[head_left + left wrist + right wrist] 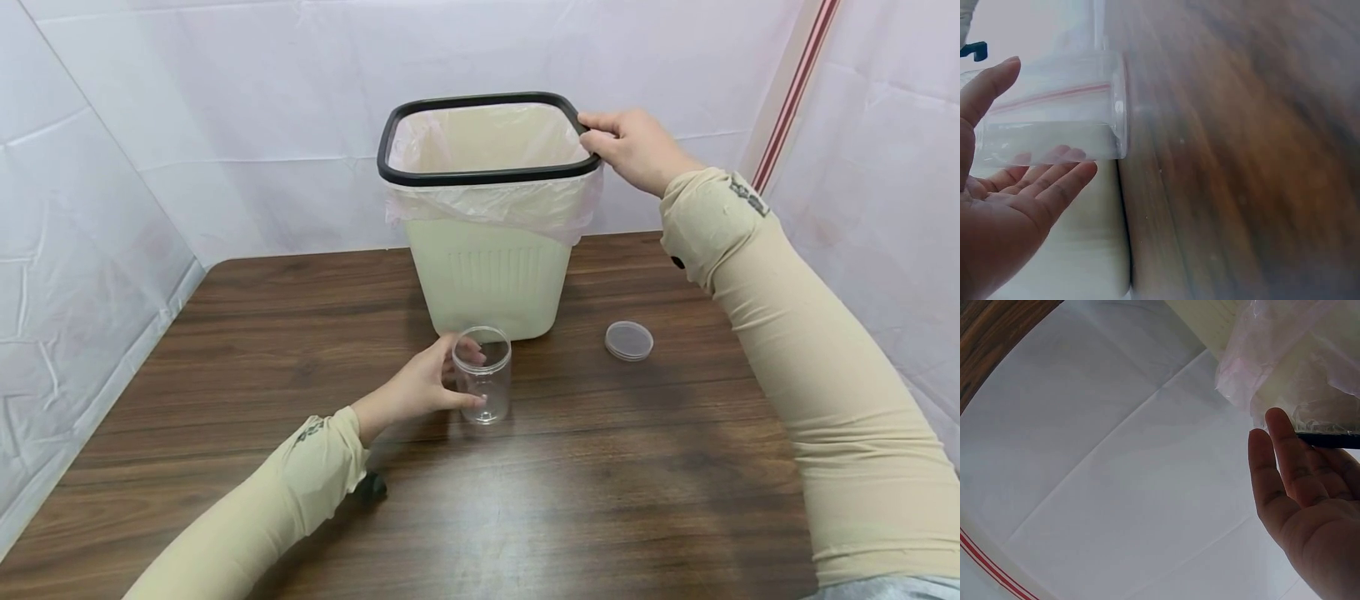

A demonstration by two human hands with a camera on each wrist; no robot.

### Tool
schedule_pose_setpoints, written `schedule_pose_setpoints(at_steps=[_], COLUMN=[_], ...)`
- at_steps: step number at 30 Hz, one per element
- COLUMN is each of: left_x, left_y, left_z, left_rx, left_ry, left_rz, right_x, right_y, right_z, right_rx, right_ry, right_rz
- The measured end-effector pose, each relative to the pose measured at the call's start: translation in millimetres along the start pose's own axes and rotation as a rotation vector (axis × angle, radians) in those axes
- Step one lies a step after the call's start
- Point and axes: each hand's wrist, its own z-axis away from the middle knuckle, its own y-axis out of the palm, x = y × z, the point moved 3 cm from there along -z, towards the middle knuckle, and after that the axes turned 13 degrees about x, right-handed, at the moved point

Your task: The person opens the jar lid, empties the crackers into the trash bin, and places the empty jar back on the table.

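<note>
A clear lidless jar (pixel 491 387) stands upright on the table, in front of a pale green trash bin (pixel 487 275). Around the jar's left side is my left hand (pixel 435 379), thumb at the front and fingers behind, some seen through the plastic. In the left wrist view those fingers (pixel 1063 190) look nearly straight beside the jar (pixel 1060 112); firm contact cannot be made out. My right hand (pixel 633 150) holds the bin's black rim (pixel 487 177) at its right corner. From the right wrist, the hand (pixel 1310 500) partly hides the rim and two fingers extend outside the bin.
A round clear lid (pixel 629 341) lies on the wooden table (pixel 315 333), right of the bin. A thin pinkish bag (pixel 517 208) lines the bin and hangs over its rim. White sheeting (pixel 187 100) encloses the table's back and sides.
</note>
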Motion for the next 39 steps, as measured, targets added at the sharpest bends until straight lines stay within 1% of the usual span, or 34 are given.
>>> schedule_pose_setpoints(at_steps=[7,16,20,26,29,32,34,37,39], left_x=[0.9,0.6,0.4,0.5,0.8,1.0,0.5,2.0,3.8], left_y=[0.5,1.6,2.1,2.3,1.9,0.5,-1.5,-4.7,-6.4], left_z=[1.3,0.8,0.0,-0.2,1.1,3.9,6.7,10.2,12.6], left_rx=[0.003,-0.008,-0.007,0.007,0.028,0.052,0.063,0.083,0.105], left_ry=[-0.019,-0.003,0.005,0.015,0.005,-0.03,-0.068,-0.102,-0.122], left_rz=[-0.044,-0.105,-0.115,-0.127,-0.148,-0.208,-0.277,-0.39,-0.422], right_x=[1.2,-0.7,-1.4,-2.2,-2.3,-2.2,-1.8,-1.9,-1.9], right_y=[-0.3,-1.0,-1.1,-1.1,-1.0,-0.5,0.0,0.3,0.4], right_z=[0.6,0.7,1.5,2.0,2.1,1.9,1.9,0.9,0.5], right_rx=[-0.002,-0.003,-0.004,-0.004,-0.002,-0.001,0.001,0.004,0.006], right_ry=[0.002,0.002,0.002,0.009,0.012,0.012,0.011,0.009,0.009], right_rz=[0.007,0.0,-0.002,-0.001,0.01,0.017,0.017,0.019,0.02])
